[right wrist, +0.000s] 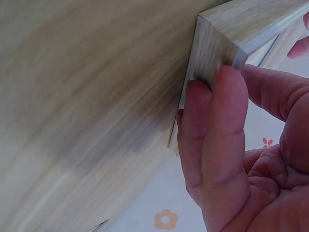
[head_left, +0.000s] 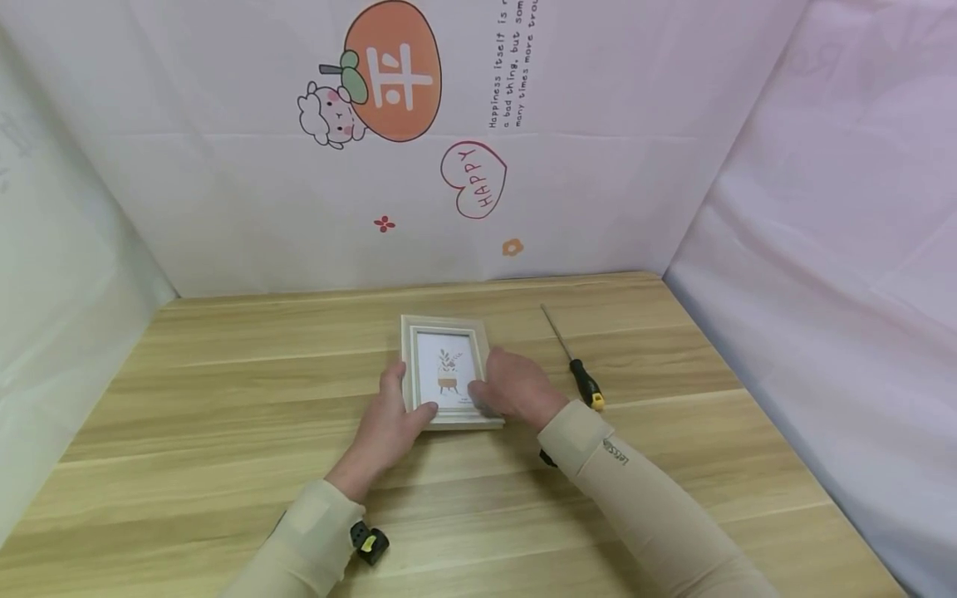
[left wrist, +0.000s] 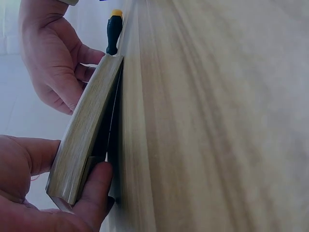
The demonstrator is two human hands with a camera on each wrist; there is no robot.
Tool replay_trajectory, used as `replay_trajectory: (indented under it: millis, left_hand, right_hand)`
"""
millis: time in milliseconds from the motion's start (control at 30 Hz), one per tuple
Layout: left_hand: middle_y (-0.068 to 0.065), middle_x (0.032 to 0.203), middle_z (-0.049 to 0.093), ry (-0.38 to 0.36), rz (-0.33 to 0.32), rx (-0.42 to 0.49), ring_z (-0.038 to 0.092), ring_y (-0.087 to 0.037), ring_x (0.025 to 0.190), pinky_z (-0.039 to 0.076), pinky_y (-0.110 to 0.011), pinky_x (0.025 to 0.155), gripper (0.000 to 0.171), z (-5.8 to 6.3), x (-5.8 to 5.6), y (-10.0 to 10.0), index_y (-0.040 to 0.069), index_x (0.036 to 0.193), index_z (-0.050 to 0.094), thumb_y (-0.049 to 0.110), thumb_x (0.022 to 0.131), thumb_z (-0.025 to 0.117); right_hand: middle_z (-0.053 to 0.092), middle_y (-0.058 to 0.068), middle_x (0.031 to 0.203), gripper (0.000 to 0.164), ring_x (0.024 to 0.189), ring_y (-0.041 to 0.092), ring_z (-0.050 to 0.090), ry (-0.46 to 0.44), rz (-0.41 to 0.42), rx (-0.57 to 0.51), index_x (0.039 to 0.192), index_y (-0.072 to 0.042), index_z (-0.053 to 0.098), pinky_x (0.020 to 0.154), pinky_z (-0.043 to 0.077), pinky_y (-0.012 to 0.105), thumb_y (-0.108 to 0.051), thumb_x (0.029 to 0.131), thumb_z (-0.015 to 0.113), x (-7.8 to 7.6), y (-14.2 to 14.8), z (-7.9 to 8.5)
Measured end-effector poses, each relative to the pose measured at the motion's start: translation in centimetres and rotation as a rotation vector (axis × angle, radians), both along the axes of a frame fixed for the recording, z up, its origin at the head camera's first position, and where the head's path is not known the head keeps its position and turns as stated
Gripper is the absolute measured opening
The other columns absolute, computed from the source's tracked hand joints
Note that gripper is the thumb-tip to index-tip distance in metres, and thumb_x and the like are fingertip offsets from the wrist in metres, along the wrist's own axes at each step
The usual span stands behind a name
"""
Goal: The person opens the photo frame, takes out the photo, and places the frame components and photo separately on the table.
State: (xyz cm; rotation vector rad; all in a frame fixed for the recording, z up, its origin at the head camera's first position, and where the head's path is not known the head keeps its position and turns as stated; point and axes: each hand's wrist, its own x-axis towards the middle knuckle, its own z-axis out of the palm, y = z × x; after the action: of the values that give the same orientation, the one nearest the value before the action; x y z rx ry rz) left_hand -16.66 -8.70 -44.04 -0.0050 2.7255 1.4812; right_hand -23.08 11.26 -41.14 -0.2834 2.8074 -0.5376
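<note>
A pale wood-grain picture frame [head_left: 446, 322] lies face up, its print of a potted plant [head_left: 449, 371] showing. My left hand [head_left: 383, 430] grips the lower left corner, thumb on the front; in the left wrist view its fingertips [left wrist: 100, 180] reach under the frame edge [left wrist: 79, 135]. That side is tilted up, leaving a dark gap above the table. At the lower right, my right hand [head_left: 517, 387] pinches the frame, thumb on the front. The right wrist view has two of its fingers [right wrist: 224, 111] against the frame's side [right wrist: 210, 50]. The frame's back is hidden.
A screwdriver [head_left: 586, 382] with a black and yellow handle lies right of the frame, its shaft toward the back. Under everything is a wood-grain table [head_left: 247, 374]. White printed cloth [head_left: 598, 166] hangs at the back, with more cloth along both sides.
</note>
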Motion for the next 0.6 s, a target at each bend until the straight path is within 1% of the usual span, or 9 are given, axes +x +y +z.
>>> replay_trajectory:
  millis: [133, 200, 267, 400, 500, 600]
  left_hand:
    - [-0.033, 0.148, 0.037, -0.006, -0.011, -0.029, 0.042, -0.039, 0.131, 0.034, -0.055, 0.108, 0.086, 0.16, -0.12, 0.06, 0.001, 0.153, 0.013, 0.031, 0.09, 0.064]
    - [-0.033, 0.148, 0.036, -0.005, -0.015, -0.053, 0.041, -0.04, 0.132, 0.034, -0.055, 0.108, 0.086, 0.25, -0.13, 0.09, 0.0, 0.153, 0.013, 0.03, 0.09, 0.063]
    - [-0.03, 0.145, 0.042, 0.006, -0.015, -0.068, 0.047, -0.039, 0.126, 0.038, -0.054, 0.105, 0.087, 0.33, -0.22, 0.15, 0.002, 0.154, 0.014, 0.029, 0.089, 0.064]
    - [-0.024, 0.133, 0.055, 0.043, -0.017, -0.114, 0.057, -0.031, 0.11, 0.047, -0.051, 0.094, 0.084, 0.42, -0.47, 0.15, 0.003, 0.152, 0.02, 0.028, 0.086, 0.066]
    - [-0.021, 0.127, 0.058, 0.058, -0.017, -0.171, 0.058, -0.028, 0.101, 0.05, -0.049, 0.087, 0.077, 0.49, -0.67, 0.09, 0.001, 0.147, 0.029, 0.029, 0.085, 0.065]
    - [-0.02, 0.121, 0.061, 0.052, -0.014, -0.231, 0.058, -0.027, 0.091, 0.05, -0.047, 0.079, 0.068, 0.53, -0.86, 0.02, -0.001, 0.14, 0.038, 0.03, 0.085, 0.064]
  right_hand:
    - [0.054, 0.004, 0.061, 0.025, 0.047, 0.017, 0.046, -0.02, -0.021, 0.003, 0.088, -0.007, 0.055, 0.04, 0.035, 0.029, -0.031, 0.086, 0.06, -0.07, -0.04, -0.06]
    - [0.054, 0.004, 0.061, 0.026, 0.047, 0.017, 0.046, -0.023, -0.027, 0.008, 0.089, -0.006, 0.055, 0.041, 0.035, 0.03, -0.032, 0.086, 0.06, -0.12, -0.05, -0.12]
    - [0.055, 0.005, 0.063, 0.031, 0.049, 0.018, 0.048, -0.018, -0.025, 0.016, 0.093, -0.004, 0.054, 0.042, 0.036, 0.031, -0.033, 0.086, 0.061, -0.15, -0.09, -0.17]
    - [0.057, 0.008, 0.069, 0.046, 0.055, 0.02, 0.051, 0.004, -0.023, 0.042, 0.107, 0.001, 0.051, 0.046, 0.041, 0.033, -0.039, 0.087, 0.062, -0.2, -0.16, -0.34]
    - [0.058, 0.009, 0.072, 0.054, 0.058, 0.021, 0.053, 0.009, -0.024, 0.048, 0.114, 0.004, 0.049, 0.048, 0.042, 0.034, -0.041, 0.086, 0.064, -0.28, -0.23, -0.5]
    - [0.058, 0.009, 0.072, 0.056, 0.058, 0.021, 0.053, 0.004, -0.03, 0.046, 0.114, 0.004, 0.049, 0.048, 0.043, 0.034, -0.041, 0.085, 0.066, -0.3, -0.29, -0.56]
